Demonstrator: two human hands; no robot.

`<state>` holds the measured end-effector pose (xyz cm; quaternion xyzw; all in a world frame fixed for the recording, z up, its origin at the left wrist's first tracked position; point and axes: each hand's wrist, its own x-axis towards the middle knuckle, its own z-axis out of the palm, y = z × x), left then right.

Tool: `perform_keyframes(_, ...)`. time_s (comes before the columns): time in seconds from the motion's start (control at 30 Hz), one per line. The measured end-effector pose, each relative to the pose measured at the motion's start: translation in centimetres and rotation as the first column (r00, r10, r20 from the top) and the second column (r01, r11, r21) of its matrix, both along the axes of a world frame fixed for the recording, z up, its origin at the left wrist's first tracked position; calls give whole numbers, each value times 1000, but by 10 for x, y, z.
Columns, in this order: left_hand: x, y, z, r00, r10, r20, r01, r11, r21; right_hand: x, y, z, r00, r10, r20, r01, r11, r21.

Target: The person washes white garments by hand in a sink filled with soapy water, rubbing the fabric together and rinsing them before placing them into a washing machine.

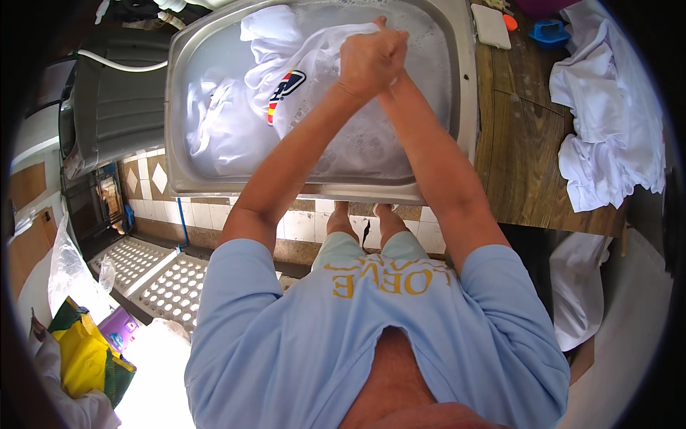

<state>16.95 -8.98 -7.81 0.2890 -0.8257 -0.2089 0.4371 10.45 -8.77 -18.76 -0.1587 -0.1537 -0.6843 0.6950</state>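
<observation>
Over the water in a steel sink (pixel 463 107), my two hands are together at the far right of the middle. My left hand (pixel 366 63) is closed on a wet white garment (pixel 314 61) with a dark blue, red and yellow print, which trails leftward into the suds. Pressed against it, my right hand (pixel 395 53) is closed too; its fingers are partly hidden, and the cloth seems bunched between both fists. More white cloth (pixel 225 129) soaks at the sink's left side. Another white piece (pixel 271 25) floats near the far edge.
A wooden counter (pixel 518 150) adjoins the sink on the right, with a pile of white clothes (pixel 597 107), a blue scrubbing brush (pixel 549 33) and a pale block (pixel 491 27). A dark grey tub (pixel 118 100) stands left. A yellow-green bag (pixel 82 350) lies lower left.
</observation>
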Motion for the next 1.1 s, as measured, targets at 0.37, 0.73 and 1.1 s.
perform_keyframes(0.37, 25, 1, 12, 983, 15, -185, 42, 954, 298, 27, 22, 76, 970, -33, -241, 174, 786, 593)
perform_keyframes(0.73, 25, -36, -8, 985, 145, 92, -148, 989, 21, 41, 35, 120, 901, 24, -433, 389, 397, 831)
perform_keyframes(1.1, 78, -37, 1, 907, 261, -331, 77, 670, 738, 43, 34, 129, 895, -7, -446, 368, 577, 729)
